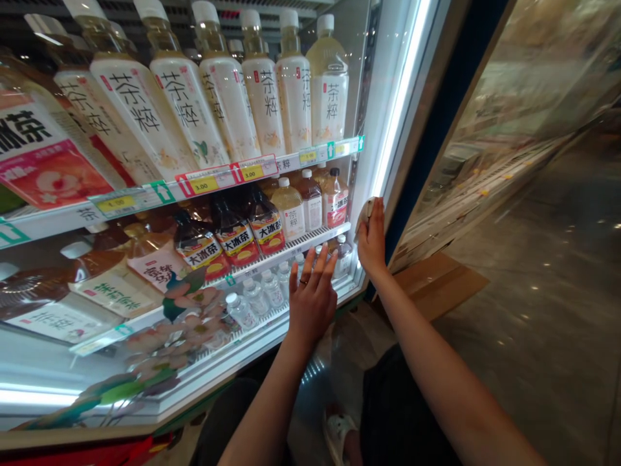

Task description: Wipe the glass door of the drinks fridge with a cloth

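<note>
My right hand presses a pale folded cloth against the glass near the right edge of a lit drinks cooler; the cloth is mostly hidden by my fingers. Lower and to the left, my left hand has its fingers spread, holding nothing, at the glass door. Whether its fingertips touch the glass I cannot tell. Behind the glass stand tall tea bottles with white labels, and below them dark-capped iced tea bottles. Small clear bottles fill the bottom shelf.
A bright light strip runs up the cooler's right side. A flower decal covers the lower glass. Flat cardboard lies on the grey floor at right, beside blurred shelving. A white shoe shows below.
</note>
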`<state>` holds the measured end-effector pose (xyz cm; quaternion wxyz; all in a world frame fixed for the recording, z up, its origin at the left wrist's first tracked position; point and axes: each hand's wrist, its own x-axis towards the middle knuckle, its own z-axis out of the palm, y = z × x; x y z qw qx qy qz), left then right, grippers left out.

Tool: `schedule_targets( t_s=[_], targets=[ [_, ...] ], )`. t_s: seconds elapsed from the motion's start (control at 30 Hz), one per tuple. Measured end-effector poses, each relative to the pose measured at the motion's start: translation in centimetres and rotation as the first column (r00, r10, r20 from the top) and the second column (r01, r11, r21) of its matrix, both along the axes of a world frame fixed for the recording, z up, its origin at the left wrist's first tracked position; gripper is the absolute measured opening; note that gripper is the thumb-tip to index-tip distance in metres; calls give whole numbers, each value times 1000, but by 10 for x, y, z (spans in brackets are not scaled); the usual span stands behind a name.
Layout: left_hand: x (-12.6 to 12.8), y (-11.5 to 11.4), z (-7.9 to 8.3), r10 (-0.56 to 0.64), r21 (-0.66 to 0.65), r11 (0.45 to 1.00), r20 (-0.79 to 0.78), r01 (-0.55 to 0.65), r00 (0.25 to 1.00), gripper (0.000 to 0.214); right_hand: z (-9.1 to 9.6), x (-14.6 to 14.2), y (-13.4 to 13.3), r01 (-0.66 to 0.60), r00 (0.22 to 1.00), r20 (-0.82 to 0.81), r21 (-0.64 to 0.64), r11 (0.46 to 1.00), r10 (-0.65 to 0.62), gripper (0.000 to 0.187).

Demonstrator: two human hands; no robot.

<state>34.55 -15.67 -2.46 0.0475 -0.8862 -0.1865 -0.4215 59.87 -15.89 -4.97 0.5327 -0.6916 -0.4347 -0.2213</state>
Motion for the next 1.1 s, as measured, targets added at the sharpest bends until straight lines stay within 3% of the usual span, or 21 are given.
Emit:
schedule_targets(
  t_s=[0.17,0.33,0.67,1.1],
  targets=[
    [0,0,2,12,-2,1000,0,-12,1000,74,-8,-13,1,8,999,-32,-27,1000,-9,70],
    [0,1,2,6,7,1000,9,-6,1000,67,-4,-26,1,-28,1000,12,-44,999,29,69],
    [-6,5,3,22,-4,1000,-12,-22,1000,73,-6,-44,0,-37,999,6,-40,999,37,71],
    [-7,6,4,1,-11,1000,24,-1,1000,69,0,-37,-1,-31,999,17,-22,999,32,70]
  ],
)
